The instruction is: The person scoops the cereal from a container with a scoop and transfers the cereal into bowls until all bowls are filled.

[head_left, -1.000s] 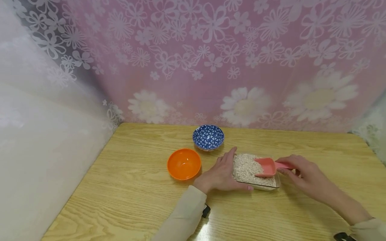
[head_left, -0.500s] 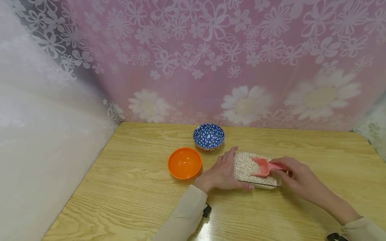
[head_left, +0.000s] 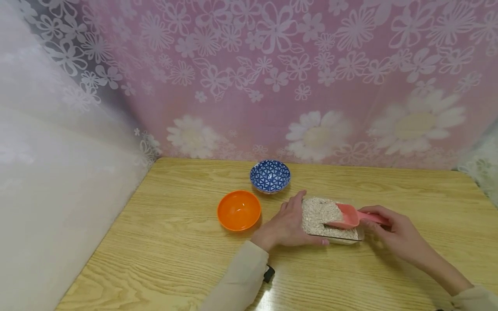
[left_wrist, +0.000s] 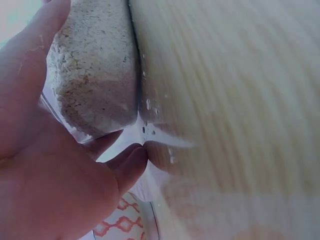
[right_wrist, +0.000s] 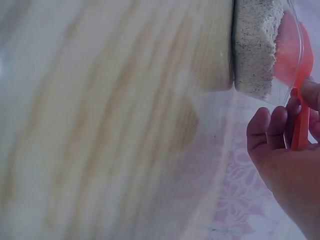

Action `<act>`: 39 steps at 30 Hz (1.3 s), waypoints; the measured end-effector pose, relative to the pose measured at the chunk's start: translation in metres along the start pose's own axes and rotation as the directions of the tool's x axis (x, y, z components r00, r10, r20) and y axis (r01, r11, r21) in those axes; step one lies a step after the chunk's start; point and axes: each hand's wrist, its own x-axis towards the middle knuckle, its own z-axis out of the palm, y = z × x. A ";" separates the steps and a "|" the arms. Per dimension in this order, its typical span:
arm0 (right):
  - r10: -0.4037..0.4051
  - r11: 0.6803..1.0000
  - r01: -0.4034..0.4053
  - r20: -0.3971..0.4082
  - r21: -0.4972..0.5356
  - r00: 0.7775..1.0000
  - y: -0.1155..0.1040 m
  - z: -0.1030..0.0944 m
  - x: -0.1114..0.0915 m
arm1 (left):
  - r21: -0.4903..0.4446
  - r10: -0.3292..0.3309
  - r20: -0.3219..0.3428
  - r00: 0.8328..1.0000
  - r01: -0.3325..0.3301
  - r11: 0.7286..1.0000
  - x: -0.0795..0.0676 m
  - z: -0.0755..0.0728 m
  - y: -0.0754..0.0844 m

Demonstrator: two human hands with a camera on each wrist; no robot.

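Observation:
A clear rectangular container (head_left: 342, 240) full of pale oats (head_left: 317, 216) stands on the table. My left hand (head_left: 285, 226) holds its left end, thumb along the near side and the other fingers round the far side. In the left wrist view, the oats (left_wrist: 95, 65) show through the clear wall beside the left hand (left_wrist: 60, 170). My right hand (head_left: 393, 229) grips the handle of a pink scoop (head_left: 351, 217). The scoop's bowl lies in the right part of the container, with oats heaped at its mouth. In the right wrist view, fingers and thumb pinch the handle (right_wrist: 301, 122).
An orange bowl (head_left: 239, 211) sits left of the left hand. Behind it, slightly right, stands a blue-and-white patterned bowl (head_left: 270, 176). The wooden table (head_left: 163, 242) ends at a pink flowered curtain (head_left: 241, 108) at the back.
The scoop first pushed left into the oats, then drew back right, now with oats gathered at its mouth. The left hand, container and bowls have stayed in place.

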 end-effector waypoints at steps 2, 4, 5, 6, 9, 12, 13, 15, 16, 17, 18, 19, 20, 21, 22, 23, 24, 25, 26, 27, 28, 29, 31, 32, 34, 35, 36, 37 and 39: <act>0.027 1.000 -0.027 0.000 0.016 1.000 0.000 -0.002 0.000 | -0.009 -0.005 -0.007 1.000 0.005 1.000 0.000 0.001 0.001; 0.068 0.998 -0.068 0.002 0.017 0.998 0.000 -0.004 -0.001 | -0.012 -0.010 -0.012 1.000 0.010 1.000 0.001 0.002 0.003; 0.096 0.995 -0.096 0.012 0.029 0.995 -0.001 -0.005 -0.001 | -0.011 -0.014 -0.014 1.000 0.013 1.000 0.001 0.003 0.003; 0.121 0.992 -0.122 0.022 0.042 0.992 0.000 -0.006 -0.002 | -0.008 -0.018 -0.015 1.000 0.018 1.000 0.001 0.003 0.004; 0.158 0.981 -0.163 0.053 0.105 0.986 0.003 -0.008 -0.002 | 0.012 -0.031 -0.011 0.999 0.031 0.999 0.001 0.003 0.006; 0.173 0.964 -0.185 0.079 0.188 0.982 0.006 -0.009 -0.003 | 0.031 -0.031 0.002 1.000 0.031 0.999 -0.002 0.000 0.008; 0.179 0.957 -0.193 0.086 0.214 0.980 0.007 -0.009 -0.004 | 0.030 -0.023 0.006 1.000 0.023 0.999 -0.005 -0.002 0.008; 0.190 0.944 -0.207 0.092 0.256 0.978 0.008 -0.010 -0.004 | -0.001 0.007 0.004 1.000 -0.007 1.000 -0.011 -0.009 0.008; 0.196 0.937 -0.214 0.094 0.274 0.976 0.008 -0.010 -0.004 | -0.026 0.021 -0.003 1.000 -0.021 0.999 -0.015 -0.014 0.007; 0.203 0.930 -0.222 0.094 0.294 0.975 0.009 -0.010 -0.004 | -0.056 0.036 -0.015 0.999 -0.037 0.998 -0.019 -0.020 0.006; 0.206 0.924 -0.225 0.093 0.310 0.974 0.009 -0.010 -0.004 | -0.082 0.052 -0.034 0.998 -0.055 0.995 -0.023 -0.026 0.004; 0.208 0.917 -0.227 0.092 0.327 0.974 0.010 -0.010 -0.004 | -0.113 0.061 -0.056 0.997 -0.067 0.991 -0.028 -0.032 0.001; 0.206 0.912 -0.224 0.090 0.343 0.974 0.010 -0.010 -0.004 | -0.146 0.062 -0.083 0.995 -0.074 0.987 -0.032 -0.039 -0.002; 0.202 0.908 -0.220 0.086 0.357 0.976 0.010 -0.009 -0.004 | -0.161 0.056 -0.113 0.992 -0.074 0.984 -0.036 -0.046 -0.006; 0.199 0.904 -0.215 0.082 0.369 0.977 0.010 -0.009 -0.004 | -0.164 0.047 -0.148 0.988 -0.071 0.984 -0.040 -0.052 -0.012; 0.194 0.901 -0.208 0.075 0.380 0.978 0.010 -0.009 -0.004 | -0.163 0.033 -0.179 0.983 -0.063 0.985 -0.044 -0.057 -0.018; 0.189 0.901 -0.202 0.071 0.384 0.979 0.010 -0.009 -0.004 | -0.157 0.014 -0.208 0.978 -0.047 0.986 -0.048 -0.063 -0.026; 0.185 0.899 -0.197 0.069 0.392 0.980 0.010 -0.008 -0.004 | -0.150 -0.009 -0.234 0.972 -0.027 0.988 -0.053 -0.067 -0.034; 0.181 0.900 -0.192 0.065 0.392 0.981 0.010 -0.008 -0.004 | -0.132 -0.023 -0.258 0.966 -0.012 0.991 -0.057 -0.071 -0.044; 0.179 0.897 -0.190 0.065 0.399 0.982 0.010 -0.008 -0.004 | -0.109 -0.043 -0.272 0.961 0.013 0.994 -0.062 -0.073 -0.054; 0.177 0.896 -0.188 0.065 0.402 0.982 0.010 -0.007 -0.004 | -0.098 -0.062 -0.281 0.958 0.036 0.995 -0.067 -0.076 -0.063; 0.175 0.893 -0.186 0.064 0.410 0.983 0.010 -0.007 -0.004 | -0.095 -0.086 -0.280 0.956 0.062 0.994 -0.071 -0.078 -0.073; 0.170 0.887 -0.182 0.066 0.425 0.983 0.009 -0.006 -0.004 | -0.090 -0.125 -0.270 0.955 0.105 0.990 -0.080 -0.080 -0.091; 0.168 0.884 -0.180 0.066 0.431 0.984 0.009 -0.006 -0.004 | -0.094 -0.142 -0.257 0.956 0.122 0.988 -0.083 -0.080 -0.099; 0.165 0.877 -0.177 0.066 0.446 0.984 0.010 -0.007 -0.005 | -0.114 -0.176 -0.222 0.959 0.154 0.981 -0.088 -0.081 -0.113; 0.166 0.873 -0.177 0.066 0.455 0.984 0.010 -0.007 -0.005 | -0.121 -0.187 -0.204 0.961 0.165 0.979 -0.090 -0.081 -0.119; 0.166 0.871 -0.178 0.067 0.458 0.984 0.010 -0.007 -0.005 | -0.132 -0.188 -0.188 0.964 0.165 0.977 -0.090 -0.080 -0.124; 0.166 0.869 -0.178 0.067 0.461 0.984 0.010 -0.008 -0.005 | -0.144 -0.187 -0.170 0.968 0.163 0.976 -0.091 -0.081 -0.128; 0.165 0.865 -0.176 0.065 0.471 0.984 0.009 -0.009 -0.005 | -0.173 -0.178 -0.139 0.974 0.153 0.973 -0.090 -0.081 -0.134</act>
